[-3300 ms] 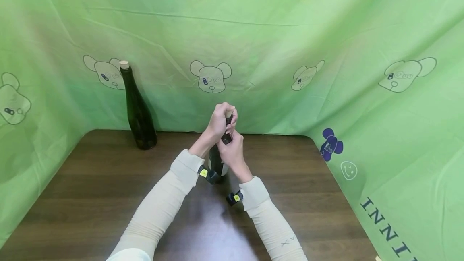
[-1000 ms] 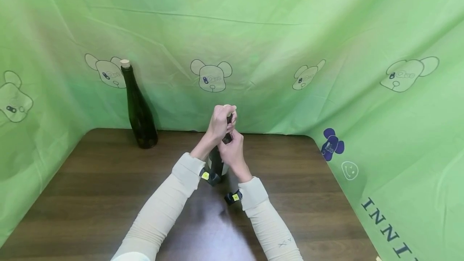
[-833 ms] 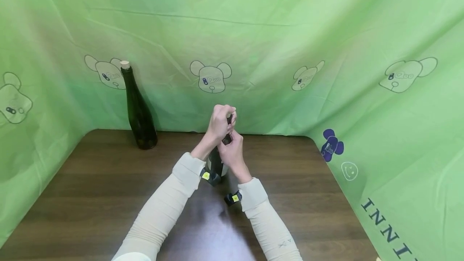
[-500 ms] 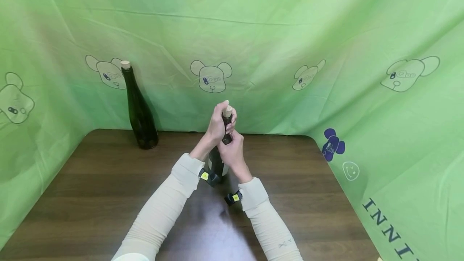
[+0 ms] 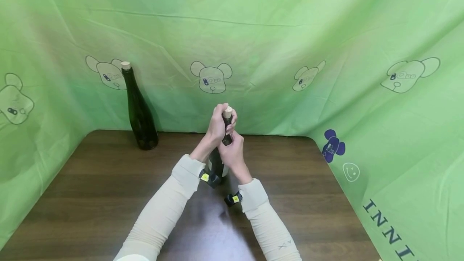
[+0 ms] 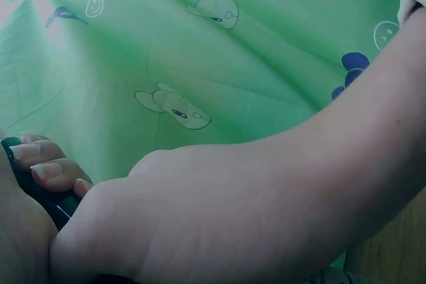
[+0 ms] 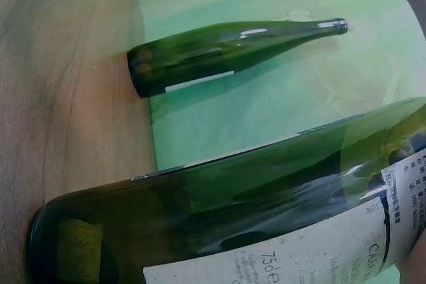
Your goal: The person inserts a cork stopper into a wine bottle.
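A dark green wine bottle [image 5: 216, 162] stands on the table, with a pale cork [image 5: 227, 112] showing at its mouth. My left hand [image 5: 217, 126] grips the top of the neck just below the cork, its thumb lying at the cork's left side. Lower down the neck, my right hand [image 5: 233, 151] holds on, touching the left hand. In the left wrist view, curled left fingers [image 6: 50, 164] wrap the dark neck. The right wrist view shows the bottle's white label [image 7: 293, 251] and a brown cork-like piece [image 7: 80, 251] through the glass near its base.
A second green bottle [image 5: 141, 120], topped with a pale cork [image 5: 125, 65], stands at the table's back left. Green printed cloth [image 5: 253, 31] hangs behind and along both sides of the brown wooden table [image 5: 108, 196].
My left thumb, earlier over the cork, has moved off to its left, so the cork now shows. Both hands stay on the neck; the second bottle stands where it was.
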{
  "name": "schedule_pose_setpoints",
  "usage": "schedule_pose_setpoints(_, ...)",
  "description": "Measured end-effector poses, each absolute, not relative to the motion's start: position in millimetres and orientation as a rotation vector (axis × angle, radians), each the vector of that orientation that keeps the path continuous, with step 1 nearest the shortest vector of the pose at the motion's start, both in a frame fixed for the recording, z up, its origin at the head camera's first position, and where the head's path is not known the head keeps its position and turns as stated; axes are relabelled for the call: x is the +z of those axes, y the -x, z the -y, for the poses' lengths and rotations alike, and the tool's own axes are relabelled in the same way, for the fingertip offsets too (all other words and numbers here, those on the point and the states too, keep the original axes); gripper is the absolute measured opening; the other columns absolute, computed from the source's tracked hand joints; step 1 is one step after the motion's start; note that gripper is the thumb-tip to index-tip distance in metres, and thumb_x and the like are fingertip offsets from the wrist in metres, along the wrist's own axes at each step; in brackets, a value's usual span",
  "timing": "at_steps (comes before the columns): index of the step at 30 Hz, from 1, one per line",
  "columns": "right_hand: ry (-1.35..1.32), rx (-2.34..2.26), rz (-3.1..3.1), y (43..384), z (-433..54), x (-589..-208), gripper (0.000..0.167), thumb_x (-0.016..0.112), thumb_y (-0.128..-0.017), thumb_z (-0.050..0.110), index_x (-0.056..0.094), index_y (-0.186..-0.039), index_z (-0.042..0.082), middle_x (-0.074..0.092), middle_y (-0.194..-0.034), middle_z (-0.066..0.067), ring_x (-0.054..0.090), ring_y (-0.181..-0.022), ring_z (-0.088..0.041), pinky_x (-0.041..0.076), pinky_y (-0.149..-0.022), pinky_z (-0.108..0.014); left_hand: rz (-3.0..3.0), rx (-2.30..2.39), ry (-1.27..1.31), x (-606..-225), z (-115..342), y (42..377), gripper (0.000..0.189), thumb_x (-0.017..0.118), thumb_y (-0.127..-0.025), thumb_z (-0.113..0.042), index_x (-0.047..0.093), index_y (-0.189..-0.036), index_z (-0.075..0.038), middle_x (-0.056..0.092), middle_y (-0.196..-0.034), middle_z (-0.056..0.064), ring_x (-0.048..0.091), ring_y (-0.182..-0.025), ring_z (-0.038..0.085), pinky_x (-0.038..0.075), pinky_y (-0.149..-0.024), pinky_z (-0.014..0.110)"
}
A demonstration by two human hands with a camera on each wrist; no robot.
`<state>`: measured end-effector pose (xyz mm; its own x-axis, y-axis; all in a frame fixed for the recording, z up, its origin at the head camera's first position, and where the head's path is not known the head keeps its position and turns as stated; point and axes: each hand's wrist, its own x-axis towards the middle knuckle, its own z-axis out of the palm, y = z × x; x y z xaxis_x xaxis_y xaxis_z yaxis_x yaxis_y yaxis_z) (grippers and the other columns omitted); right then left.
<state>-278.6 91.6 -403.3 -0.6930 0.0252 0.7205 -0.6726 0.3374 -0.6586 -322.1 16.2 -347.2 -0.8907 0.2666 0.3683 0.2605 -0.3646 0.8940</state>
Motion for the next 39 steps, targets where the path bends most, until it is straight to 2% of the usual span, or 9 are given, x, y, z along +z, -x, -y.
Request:
schedule_pose_setpoints(3,-0.571,1.4,1.956,278.7,-91.8,-403.1,0.008,0.062,-0.079,-0.006,0.059,-0.082,-0.012,0.058,-0.071,-0.021,0.051,-0.066,-0.021,0.047,-0.063,-0.024,-1.839,2.468,-0.824,-348.7,-15.8,323.0,0.048,0.034,-0.097,-0.036,0.042,-0.058,-0.01,0.034,-0.045,-0.005,0.029,-0.037,0.008,0.026,-0.034,0.025)
schedule_pose_setpoints(7,-0.581,1.406,1.945,278.6,-91.6,-403.7,0.008,0.062,-0.079,-0.007,0.059,-0.083,-0.012,0.059,-0.072,-0.021,0.051,-0.068,-0.02,0.047,-0.065,-0.023,-1.902,2.461,-0.872,-348.9,-16.5,323.4,0.044,0.039,-0.096,-0.027,0.042,-0.057,-0.007,0.034,-0.044,-0.004,0.029,-0.036,0.009,0.027,-0.034,0.023)
schedule_pose_setpoints(11,-0.592,1.402,1.937,278.3,-91.3,-404.3,0.009,0.063,-0.08,-0.006,0.061,-0.086,-0.013,0.063,-0.075,-0.023,0.054,-0.069,-0.021,0.049,-0.067,-0.024,-1.912,2.466,-0.849,-347.6,-17.4,322.7,0.043,0.038,-0.094,-0.024,0.041,-0.055,-0.006,0.033,-0.042,-0.003,0.027,-0.034,0.009,0.026,-0.033,0.025)
schedule_pose_setpoints(18,-0.605,1.384,1.927,278.1,-91.2,-404.4,0.011,0.063,-0.08,-0.004,0.061,-0.086,-0.013,0.062,-0.075,-0.023,0.054,-0.068,-0.02,0.05,-0.066,-0.025,-1.947,2.463,-0.855,-348.6,-16.9,322.1,0.044,0.037,-0.094,-0.029,0.042,-0.055,-0.008,0.033,-0.042,-0.004,0.027,-0.034,0.008,0.027,-0.033,0.025)
schedule_pose_setpoints(22,-0.595,1.401,1.93,278.7,-91.3,-404.4,0.011,0.062,-0.079,-0.004,0.061,-0.085,-0.013,0.062,-0.074,-0.023,0.054,-0.068,-0.017,0.05,-0.065,-0.024,-1.84,2.467,-0.833,-350.1,-15.8,322.3,0.048,0.027,-0.096,-0.038,0.042,-0.059,-0.011,0.033,-0.045,-0.005,0.027,-0.036,0.007,0.024,-0.034,0.026)
schedule_pose_setpoints(26,-0.586,1.421,1.934,279.3,-91.0,-404.8,0.012,0.062,-0.08,-0.004,0.062,-0.087,-0.013,0.062,-0.075,-0.023,0.054,-0.069,-0.016,0.05,-0.065,-0.023,-1.752,2.461,-0.752,-348.1,-15.4,321.6,0.049,0.018,-0.096,-0.039,0.041,-0.06,-0.013,0.032,-0.046,-0.007,0.026,-0.038,0.007,0.022,-0.036,0.026)
schedule_pose_setpoints(32,-0.583,1.405,1.94,278.4,-90.4,-405.0,0.01,0.062,-0.08,-0.005,0.061,-0.086,-0.013,0.061,-0.073,-0.022,0.052,-0.067,-0.017,0.048,-0.063,-0.021,-1.751,2.475,-0.699,-344.2,-16.4,321.0,0.046,0.018,-0.092,-0.03,0.041,-0.058,-0.01,0.033,-0.044,-0.005,0.026,-0.035,0.006,0.023,-0.034,0.026)
schedule_pose_setpoints(35,-0.58,1.4,1.936,277.9,-90.4,-404.7,0.01,0.062,-0.08,-0.004,0.06,-0.084,-0.013,0.059,-0.071,-0.02,0.051,-0.066,-0.016,0.047,-0.062,-0.02,-1.77,2.484,-0.712,-346.1,-16.5,321.6,0.048,0.019,-0.095,-0.03,0.042,-0.058,-0.01,0.034,-0.045,-0.005,0.027,-0.035,0.007,0.024,-0.034,0.026)
schedule_pose_setpoints(39,-0.58,1.4,1.929,277.7,-90.5,-403.8,0.01,0.062,-0.08,-0.003,0.059,-0.083,-0.012,0.058,-0.071,-0.019,0.051,-0.066,-0.018,0.047,-0.062,-0.023,-1.811,2.498,-0.792,-349.3,-16.0,322.3,0.048,0.028,-0.098,-0.035,0.043,-0.059,-0.009,0.035,-0.045,-0.004,0.029,-0.037,0.008,0.026,-0.034,0.025)
